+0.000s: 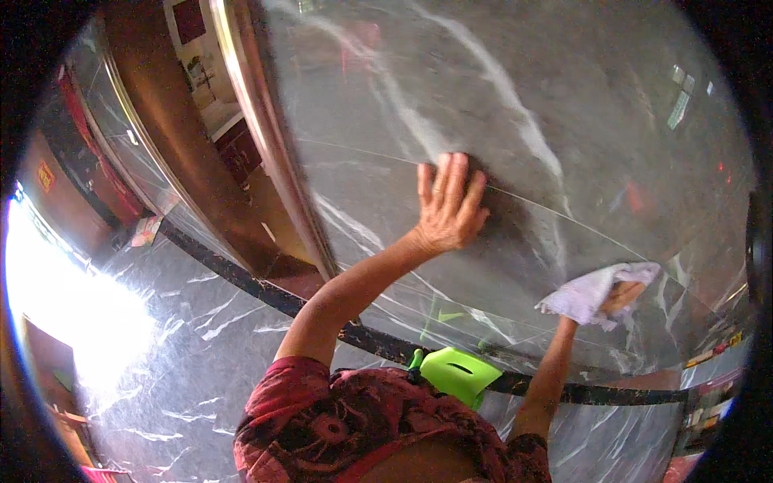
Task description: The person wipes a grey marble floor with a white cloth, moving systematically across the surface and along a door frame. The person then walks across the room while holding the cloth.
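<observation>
My left hand point(450, 205) rests on the glossy grey marbled wall tiles point(386, 78), fingers apart and nothing held, with its shadow beside it. Lower and to the right, my right hand point(622, 297) has a pale lavender-white cloth point(586, 296) against the same wall. The cloth drapes over part of that hand and hides some of its fingers. A thin tile joint runs slanting past both hands.
Beside my body at the wall's foot stands a bright green plastic stool point(462, 374). A dark skirting strip point(241, 284) borders the marbled floor point(181, 362). To the left is a doorway with a shiny metal frame point(259, 121); strong light point(72, 290) glares at the far left.
</observation>
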`<control>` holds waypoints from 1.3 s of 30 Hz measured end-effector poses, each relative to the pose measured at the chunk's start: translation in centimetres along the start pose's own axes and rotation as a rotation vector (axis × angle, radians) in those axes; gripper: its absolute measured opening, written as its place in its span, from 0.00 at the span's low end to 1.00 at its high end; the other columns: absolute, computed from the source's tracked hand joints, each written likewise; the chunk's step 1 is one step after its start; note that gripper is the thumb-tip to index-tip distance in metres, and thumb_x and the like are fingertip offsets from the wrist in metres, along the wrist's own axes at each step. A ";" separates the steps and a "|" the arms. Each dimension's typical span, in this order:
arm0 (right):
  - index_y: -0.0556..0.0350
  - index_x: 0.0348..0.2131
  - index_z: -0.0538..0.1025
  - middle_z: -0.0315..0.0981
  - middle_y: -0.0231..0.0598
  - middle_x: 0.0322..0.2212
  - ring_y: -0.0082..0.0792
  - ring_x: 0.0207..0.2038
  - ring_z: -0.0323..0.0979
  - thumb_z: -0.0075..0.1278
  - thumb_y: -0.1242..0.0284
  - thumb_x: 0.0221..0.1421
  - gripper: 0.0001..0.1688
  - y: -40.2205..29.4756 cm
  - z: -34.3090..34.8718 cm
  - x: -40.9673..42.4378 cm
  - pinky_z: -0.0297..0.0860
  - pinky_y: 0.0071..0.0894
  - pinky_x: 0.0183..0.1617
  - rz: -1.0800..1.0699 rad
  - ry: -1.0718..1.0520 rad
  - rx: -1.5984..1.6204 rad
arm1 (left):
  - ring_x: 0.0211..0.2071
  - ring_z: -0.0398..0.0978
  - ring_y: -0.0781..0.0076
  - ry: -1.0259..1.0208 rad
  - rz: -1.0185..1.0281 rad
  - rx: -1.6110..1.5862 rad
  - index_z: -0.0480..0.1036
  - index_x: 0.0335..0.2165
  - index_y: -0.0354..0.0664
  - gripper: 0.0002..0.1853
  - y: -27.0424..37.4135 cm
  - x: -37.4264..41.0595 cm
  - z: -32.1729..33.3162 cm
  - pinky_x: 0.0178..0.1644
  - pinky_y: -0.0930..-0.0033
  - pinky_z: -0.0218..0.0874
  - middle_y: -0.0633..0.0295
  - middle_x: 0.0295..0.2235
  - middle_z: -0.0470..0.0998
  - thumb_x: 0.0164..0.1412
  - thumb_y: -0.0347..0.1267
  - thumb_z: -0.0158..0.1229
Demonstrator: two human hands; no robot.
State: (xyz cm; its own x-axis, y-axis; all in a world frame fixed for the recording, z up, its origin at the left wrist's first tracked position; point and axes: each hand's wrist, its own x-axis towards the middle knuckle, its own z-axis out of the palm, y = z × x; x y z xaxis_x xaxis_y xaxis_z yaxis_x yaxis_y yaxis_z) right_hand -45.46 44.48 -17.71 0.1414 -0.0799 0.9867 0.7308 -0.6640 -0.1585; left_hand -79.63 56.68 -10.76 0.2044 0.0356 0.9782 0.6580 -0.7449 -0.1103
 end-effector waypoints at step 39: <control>0.50 0.53 0.68 0.45 0.53 0.60 0.60 0.61 0.45 0.53 0.67 0.46 0.33 -61.1 -23.8 28.4 0.46 0.55 0.64 -0.576 0.283 0.982 | 0.49 0.67 0.56 0.243 -0.697 -0.758 0.71 0.39 0.30 0.22 -27.7 -8.0 -18.9 0.54 0.61 0.57 0.47 0.45 0.70 0.66 0.39 0.38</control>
State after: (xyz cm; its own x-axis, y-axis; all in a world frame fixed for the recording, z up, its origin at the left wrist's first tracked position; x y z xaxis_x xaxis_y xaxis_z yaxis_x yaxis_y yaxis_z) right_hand -101.98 65.13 20.85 -0.4414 -0.1995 0.8749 0.8577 0.1926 0.4767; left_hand -113.18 64.42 -12.26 -0.2497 0.5439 0.8011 -0.0675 -0.8351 0.5459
